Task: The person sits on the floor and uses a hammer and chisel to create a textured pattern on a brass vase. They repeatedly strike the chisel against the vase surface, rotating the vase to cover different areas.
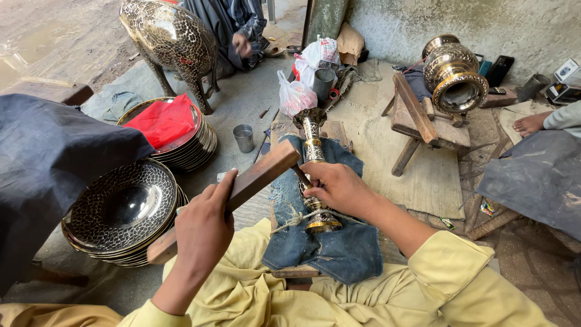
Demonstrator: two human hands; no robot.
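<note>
On the denim-padded bench, my left grip clamps the wooden mallet; right grip clamps a chisel on the brass stem, mid-engraving; striking squarely seems needed.

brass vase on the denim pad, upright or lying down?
Lying down. The slim brass vase rests on its side along the blue denim cloth, base toward the person, mouth away; the right hand rests on it.

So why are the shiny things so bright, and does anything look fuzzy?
In the head view, daylight glints off the brass vase and the stacked plates; the wooden block in the left hand looks slightly smeared; edges bend a little, wide-lens style.
</note>
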